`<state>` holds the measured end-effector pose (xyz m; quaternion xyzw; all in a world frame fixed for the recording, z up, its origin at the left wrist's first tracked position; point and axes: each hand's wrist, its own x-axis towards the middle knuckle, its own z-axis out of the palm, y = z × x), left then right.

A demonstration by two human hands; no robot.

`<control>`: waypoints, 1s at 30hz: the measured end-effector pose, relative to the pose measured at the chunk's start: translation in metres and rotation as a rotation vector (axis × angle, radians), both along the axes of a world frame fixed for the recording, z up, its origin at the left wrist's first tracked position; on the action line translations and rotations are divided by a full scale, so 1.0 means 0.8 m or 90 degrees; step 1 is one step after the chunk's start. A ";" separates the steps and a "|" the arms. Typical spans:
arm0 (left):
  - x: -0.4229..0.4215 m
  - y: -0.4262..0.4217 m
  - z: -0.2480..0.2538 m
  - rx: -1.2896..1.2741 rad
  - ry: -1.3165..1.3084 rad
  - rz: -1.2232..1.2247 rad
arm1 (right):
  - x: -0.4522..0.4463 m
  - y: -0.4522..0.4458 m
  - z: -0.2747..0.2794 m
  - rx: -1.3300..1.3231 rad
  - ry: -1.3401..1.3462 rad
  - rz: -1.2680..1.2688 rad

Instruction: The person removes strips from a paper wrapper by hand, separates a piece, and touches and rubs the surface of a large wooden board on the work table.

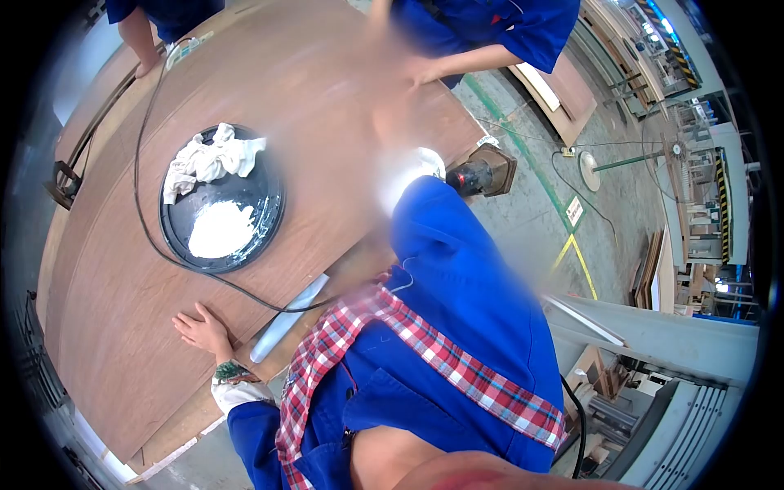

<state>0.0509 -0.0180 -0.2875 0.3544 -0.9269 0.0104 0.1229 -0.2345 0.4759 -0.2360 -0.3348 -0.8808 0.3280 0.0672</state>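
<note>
My left hand lies flat, fingers spread, on the brown wooden panel. My right arm in its blue sleeve reaches forward over the panel's right side. Past the pale cuff, a blur smears my right hand, so its fingers and anything in them cannot be made out. A round black tray rests on the panel, with a crumpled white cloth and white paste in it. A dark cable curves around the tray toward my body.
A co-worker's hand is on the panel's far side; another person's hand is at the far left. A black-and-red cylindrical thing is beside my right sleeve. A pale strip lies near me. A round-based stand is on the floor.
</note>
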 end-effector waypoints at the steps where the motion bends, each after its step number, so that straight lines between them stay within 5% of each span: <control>1: 0.000 0.000 0.000 0.001 0.000 -0.001 | 0.004 0.002 -0.001 -0.002 0.002 -0.001; 17: -0.002 -0.003 -0.009 -0.010 -0.012 -0.001 | -0.003 0.011 -0.022 -0.004 0.016 0.011; 30: -0.005 -0.004 -0.010 -0.004 -0.020 0.010 | -0.065 0.058 -0.160 0.061 0.174 0.180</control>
